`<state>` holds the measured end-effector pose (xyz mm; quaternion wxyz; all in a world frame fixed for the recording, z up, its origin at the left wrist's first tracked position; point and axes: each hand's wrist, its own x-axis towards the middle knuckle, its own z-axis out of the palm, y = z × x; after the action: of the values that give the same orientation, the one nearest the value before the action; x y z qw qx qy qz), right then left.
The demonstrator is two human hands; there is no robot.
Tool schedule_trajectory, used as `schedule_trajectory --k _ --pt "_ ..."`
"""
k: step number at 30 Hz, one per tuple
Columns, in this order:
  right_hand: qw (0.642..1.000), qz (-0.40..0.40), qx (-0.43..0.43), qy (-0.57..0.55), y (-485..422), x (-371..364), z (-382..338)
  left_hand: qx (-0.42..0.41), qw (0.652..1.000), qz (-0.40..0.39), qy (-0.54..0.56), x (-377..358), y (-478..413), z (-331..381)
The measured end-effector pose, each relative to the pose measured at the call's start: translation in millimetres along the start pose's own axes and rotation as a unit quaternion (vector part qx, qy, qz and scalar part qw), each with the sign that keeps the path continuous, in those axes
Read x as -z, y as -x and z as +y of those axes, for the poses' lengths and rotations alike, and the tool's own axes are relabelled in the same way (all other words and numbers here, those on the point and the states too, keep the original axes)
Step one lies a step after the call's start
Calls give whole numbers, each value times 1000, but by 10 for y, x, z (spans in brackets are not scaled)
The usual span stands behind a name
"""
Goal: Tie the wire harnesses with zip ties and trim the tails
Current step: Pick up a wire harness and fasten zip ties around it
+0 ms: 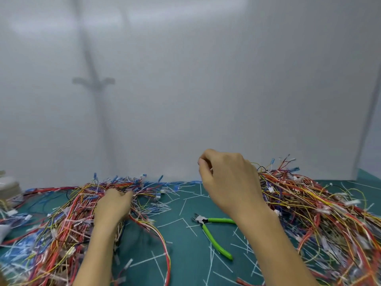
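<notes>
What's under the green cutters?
The green cutters lie on the teal mat among white trimmed tails. The right forearm covers one handle's end, so that spot cannot be seen.

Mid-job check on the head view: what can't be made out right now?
All head view:
- Left hand: fingers buried in the left wire pile; what they hold is hidden.
- Right hand: seen from behind; a white sliver at its fingers, too small to identify.
- Cutters: one handle partly behind the right forearm.
- Pale object at the left edge: cut off by the frame and blurred.
- Right wire pile: runs off the right and bottom edges.
</notes>
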<state>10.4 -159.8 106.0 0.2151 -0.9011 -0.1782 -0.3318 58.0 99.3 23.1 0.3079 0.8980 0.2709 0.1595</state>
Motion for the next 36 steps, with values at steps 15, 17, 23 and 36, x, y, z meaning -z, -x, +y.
schedule_trajectory --k 15,17,23,36 --pt "891 -422 148 -81 394 -1007 -424 72 985 110 -111 332 154 53" --pt "892 -421 155 -56 468 -1135 -459 61 988 81 -115 308 137 30" --pt "940 -336 17 -49 500 -1193 -370 96 983 76 -136 316 101 -11" --pt "925 -379 -10 -15 431 -1088 -262 73 988 52 -124 536 -39 -227"
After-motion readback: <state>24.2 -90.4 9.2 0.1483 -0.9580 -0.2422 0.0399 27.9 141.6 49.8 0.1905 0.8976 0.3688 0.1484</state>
